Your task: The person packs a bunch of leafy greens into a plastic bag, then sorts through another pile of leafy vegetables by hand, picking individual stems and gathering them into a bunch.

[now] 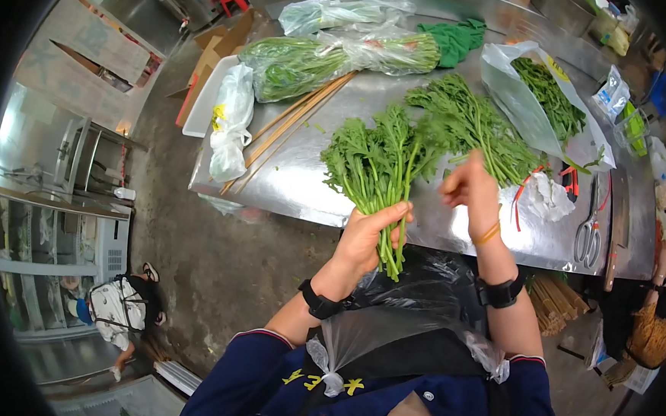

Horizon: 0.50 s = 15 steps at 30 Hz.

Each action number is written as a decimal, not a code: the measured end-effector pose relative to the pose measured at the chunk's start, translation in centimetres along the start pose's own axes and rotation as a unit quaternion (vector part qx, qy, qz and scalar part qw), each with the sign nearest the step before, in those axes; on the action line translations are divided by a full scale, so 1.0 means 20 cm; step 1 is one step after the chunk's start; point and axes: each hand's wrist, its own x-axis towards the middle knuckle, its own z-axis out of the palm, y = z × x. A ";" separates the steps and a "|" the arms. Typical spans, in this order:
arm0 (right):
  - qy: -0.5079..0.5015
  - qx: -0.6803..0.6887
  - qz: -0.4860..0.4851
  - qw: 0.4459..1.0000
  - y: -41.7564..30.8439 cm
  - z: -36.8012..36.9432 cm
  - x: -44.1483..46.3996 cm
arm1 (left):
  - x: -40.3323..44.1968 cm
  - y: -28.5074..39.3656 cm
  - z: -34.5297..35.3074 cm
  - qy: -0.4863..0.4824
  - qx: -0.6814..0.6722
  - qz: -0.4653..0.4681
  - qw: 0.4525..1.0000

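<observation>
My left hand is wrapped round a bunch of leafy green stalks, with the frilly leaves up and the cut stems poking out below my fist. Just right of the bunch, my right hand hovers with loosely bent fingers, slightly blurred. No stalk shows in it. A loose pile of the same greens lies on the steel table beyond my right hand. Behind that, an opened plastic bag holds more greens. Red ties and a crumpled white wad lie beside the pile.
Scissors and a knife lie at the table's right. Plastic-wrapped vegetables, a green cloth, thin wooden sticks and a tied white bag occupy its far left. Another person bends by the glass-fronted fridge.
</observation>
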 end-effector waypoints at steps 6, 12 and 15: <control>-0.086 -0.140 -0.178 0.970 0.08 0.13 -0.07 | 0.01 0.00 0.00 -0.030 -0.006 0.021 0.999; -0.187 -0.005 -0.008 0.982 0.04 0.12 -0.08 | 0.00 0.00 -0.05 -0.043 -0.049 -0.002 0.998; -0.198 0.001 -0.008 0.980 0.05 0.12 -0.08 | 0.00 0.00 -0.05 -0.059 -0.065 -0.024 0.996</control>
